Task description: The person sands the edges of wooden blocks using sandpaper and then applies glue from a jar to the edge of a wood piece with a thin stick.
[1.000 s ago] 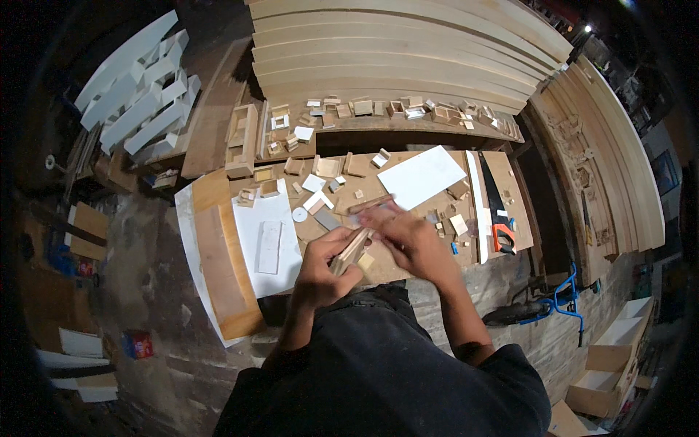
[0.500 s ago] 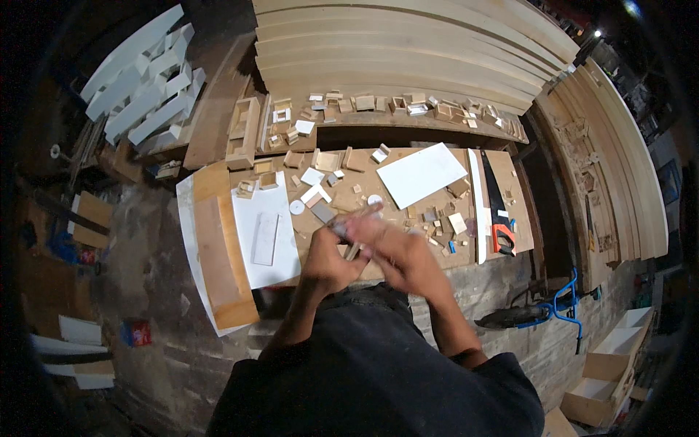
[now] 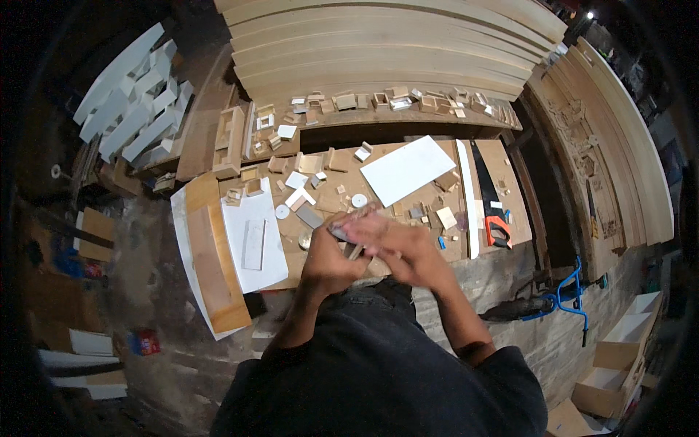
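Observation:
Over the front edge of the workbench [image 3: 342, 269], my hands meet. My left hand [image 3: 324, 255] is closed around a small wooden piece [image 3: 354, 251], most of it hidden by my fingers. Across it lies my right hand [image 3: 408, 251], its fingers smeared by motion, so I cannot tell what they grip. Just beyond my left hand lie a grey block [image 3: 309, 215] and a white disc [image 3: 282, 212]. A second white disc [image 3: 359, 199] and a large white panel [image 3: 408, 170] are farther back. Several small wooden offcuts [image 3: 445, 217] lie to the right.
A handsaw [image 3: 489, 197] with an orange and black handle lies beside a white strip [image 3: 468, 200] at the right. White boards [image 3: 273, 240] and a brown curved board [image 3: 211, 247] cover the left end. Small wooden boxes [image 3: 309, 162] line the back, before stacked planks [image 3: 378, 58].
My right hand is blurred in both frames, moving against my left. The left stays closed on the wooden piece. The whole view has shifted slightly.

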Demonstrator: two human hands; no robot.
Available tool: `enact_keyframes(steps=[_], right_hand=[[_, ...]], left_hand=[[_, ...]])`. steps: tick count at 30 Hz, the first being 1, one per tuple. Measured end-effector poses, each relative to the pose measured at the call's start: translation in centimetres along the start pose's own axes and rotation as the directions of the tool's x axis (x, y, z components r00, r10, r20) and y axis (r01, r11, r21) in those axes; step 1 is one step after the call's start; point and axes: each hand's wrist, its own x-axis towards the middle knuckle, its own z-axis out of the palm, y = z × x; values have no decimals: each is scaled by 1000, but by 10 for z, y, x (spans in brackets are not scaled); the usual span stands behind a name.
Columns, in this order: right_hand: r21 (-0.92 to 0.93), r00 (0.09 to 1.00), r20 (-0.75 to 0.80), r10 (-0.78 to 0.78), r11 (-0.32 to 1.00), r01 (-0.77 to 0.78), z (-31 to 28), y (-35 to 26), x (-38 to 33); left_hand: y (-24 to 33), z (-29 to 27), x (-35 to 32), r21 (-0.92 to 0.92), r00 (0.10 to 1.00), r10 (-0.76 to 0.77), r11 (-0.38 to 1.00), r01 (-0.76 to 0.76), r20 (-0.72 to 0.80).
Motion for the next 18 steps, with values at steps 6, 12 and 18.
enact_keyframes(steps=[6, 12, 18], right_hand=[[116, 997, 14, 69, 991, -71, -38, 28, -19], [67, 972, 30, 233, 970, -235, -70, 61, -33], [186, 994, -97, 55, 982, -36, -87, 79, -34]], left_hand=[[17, 42, 22, -47, 1000, 19, 999, -18, 6], [-7, 74, 43, 79, 991, 44, 995, -54, 130], [-1, 106, 67, -221, 998, 33, 975, -21, 50]])
